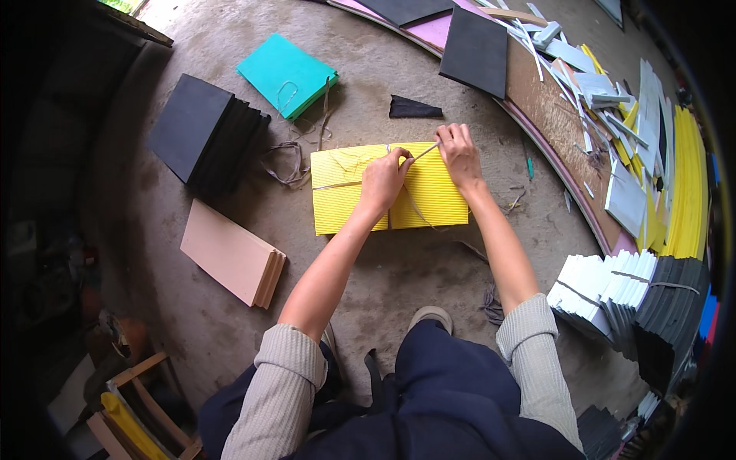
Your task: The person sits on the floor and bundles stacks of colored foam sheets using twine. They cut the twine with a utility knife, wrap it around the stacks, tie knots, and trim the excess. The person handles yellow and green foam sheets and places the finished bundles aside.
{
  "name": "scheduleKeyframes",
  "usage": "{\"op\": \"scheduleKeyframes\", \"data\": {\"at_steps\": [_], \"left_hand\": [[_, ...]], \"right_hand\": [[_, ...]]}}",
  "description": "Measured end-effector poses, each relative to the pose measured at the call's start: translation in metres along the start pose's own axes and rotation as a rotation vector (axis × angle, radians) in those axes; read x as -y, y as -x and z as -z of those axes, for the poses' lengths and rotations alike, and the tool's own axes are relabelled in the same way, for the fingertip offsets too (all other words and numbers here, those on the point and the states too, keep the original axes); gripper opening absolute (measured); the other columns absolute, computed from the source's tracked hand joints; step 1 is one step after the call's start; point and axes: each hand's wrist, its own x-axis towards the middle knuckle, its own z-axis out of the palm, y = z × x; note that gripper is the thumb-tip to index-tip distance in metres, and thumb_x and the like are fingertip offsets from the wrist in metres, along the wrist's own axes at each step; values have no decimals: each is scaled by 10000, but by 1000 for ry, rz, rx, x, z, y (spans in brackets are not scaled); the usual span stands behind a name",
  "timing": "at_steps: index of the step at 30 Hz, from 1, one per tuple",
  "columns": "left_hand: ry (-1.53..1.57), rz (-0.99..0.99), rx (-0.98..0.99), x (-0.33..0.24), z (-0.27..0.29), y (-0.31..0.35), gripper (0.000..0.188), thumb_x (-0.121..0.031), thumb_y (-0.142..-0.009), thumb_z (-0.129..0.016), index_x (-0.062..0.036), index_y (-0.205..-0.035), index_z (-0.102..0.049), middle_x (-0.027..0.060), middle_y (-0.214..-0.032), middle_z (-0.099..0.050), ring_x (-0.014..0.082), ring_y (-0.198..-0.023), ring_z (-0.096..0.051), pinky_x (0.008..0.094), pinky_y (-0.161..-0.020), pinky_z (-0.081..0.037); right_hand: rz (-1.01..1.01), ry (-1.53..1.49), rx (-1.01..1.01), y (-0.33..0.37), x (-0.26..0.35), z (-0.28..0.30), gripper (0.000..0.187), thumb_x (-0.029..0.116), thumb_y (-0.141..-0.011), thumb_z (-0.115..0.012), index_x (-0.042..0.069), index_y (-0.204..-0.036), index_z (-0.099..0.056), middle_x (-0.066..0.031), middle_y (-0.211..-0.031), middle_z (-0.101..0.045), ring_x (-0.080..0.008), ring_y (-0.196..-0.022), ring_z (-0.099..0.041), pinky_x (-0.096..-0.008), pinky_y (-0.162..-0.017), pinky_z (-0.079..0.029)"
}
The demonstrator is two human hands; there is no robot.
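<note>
A stack of yellow ribbed sheets (337, 211) lies on the floor in front of me. A thin grey tie strip (425, 152) runs around it lengthwise and crosswise, crossing near the middle. My left hand (382, 182) pinches the strip close to that crossing. With closed fingers, my right hand (460, 157) holds a length of the strip at the stack's far right part. Between both hands this length is stretched straight. A loose tail of the strip hangs over the front of the stack.
Bundles of black sheets (188, 126), teal sheets (284, 73) and pinkish-tan sheets (230, 249) lie leftward. Grey strips (285, 165) are tangled nearby. Beyond is a black scrap (415, 107). On the right, a board (529, 115) carries offcuts, beside white strip bundles (583, 287).
</note>
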Motion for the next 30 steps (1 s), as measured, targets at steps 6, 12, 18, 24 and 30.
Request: {"op": "scheduleKeyframes", "data": {"at_steps": [6,12,18,24,30], "left_hand": [[-124,-48,-9,-8,-19,2,166,-251,-812,-568,-87,-839,-578,114,-660,-616,263,-589,-609,359,-529,-469],[-213,-90,-58,-11,-23,7,169,-253,-829,-547,-89,-823,-507,63,-669,-610,209,-616,-617,327,-504,-476],[-144,-122,-129,-8,-31,10,159,-248,-834,-533,-94,-873,-523,87,-666,-609,240,-621,-615,356,-524,-461],[-163,-105,-34,-6,-14,11,157,-249,-831,-542,-93,-842,-521,77,-677,-612,234,-637,-615,341,-528,-467],[-46,-143,-83,-4,-20,3,189,-254,-817,-570,-67,-841,-568,97,-596,-580,238,-563,-590,341,-509,-450]], "right_hand": [[119,125,56,14,-34,4,212,23,-740,-533,16,-948,-496,-105,-819,-526,-243,-794,-540,-308,-622,-528],[-24,286,179,24,-50,8,223,10,-752,-501,26,-970,-454,-93,-756,-539,-241,-637,-610,-312,-528,-541],[125,270,172,82,-45,34,249,38,-789,-489,8,-1032,-443,-83,-716,-534,-246,-592,-615,-316,-480,-529],[-286,120,169,59,30,84,295,139,-791,-565,6,-1024,-441,-126,-904,-485,-270,-896,-520,-356,-724,-497],[-173,-98,341,65,80,52,218,182,-799,-567,29,-933,-489,-125,-932,-490,-277,-921,-494,-401,-765,-426]]}}
